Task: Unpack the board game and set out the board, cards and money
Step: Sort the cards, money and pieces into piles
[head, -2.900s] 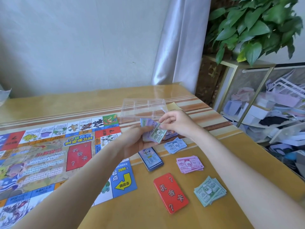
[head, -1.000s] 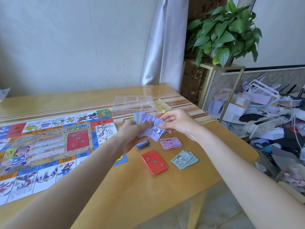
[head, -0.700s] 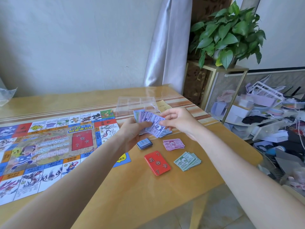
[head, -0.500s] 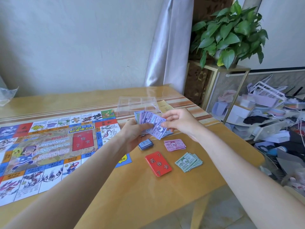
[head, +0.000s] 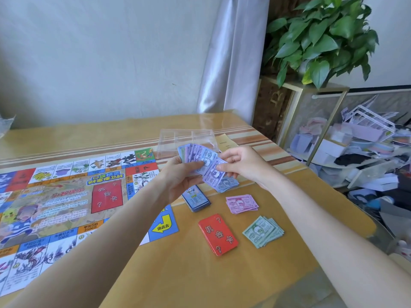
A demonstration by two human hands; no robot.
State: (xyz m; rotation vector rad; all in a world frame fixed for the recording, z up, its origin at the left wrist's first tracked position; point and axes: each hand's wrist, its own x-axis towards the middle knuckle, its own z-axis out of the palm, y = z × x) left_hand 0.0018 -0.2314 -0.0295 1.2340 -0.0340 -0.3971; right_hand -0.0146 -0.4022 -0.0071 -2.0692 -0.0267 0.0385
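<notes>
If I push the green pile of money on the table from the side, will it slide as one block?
Probably not. The green money pile is thin loose paper, already fanned unevenly, so the notes would likely spread apart. The table looks glossy, so the bottom notes may slip easily.

Red card deck (head: 218, 234): "机会卡" with question marks. Game board (head: 66, 203): red "机会卡" panel, "由此去" arrow corner. Fanned purple banknotes (head: 200, 155): "500".
</notes>
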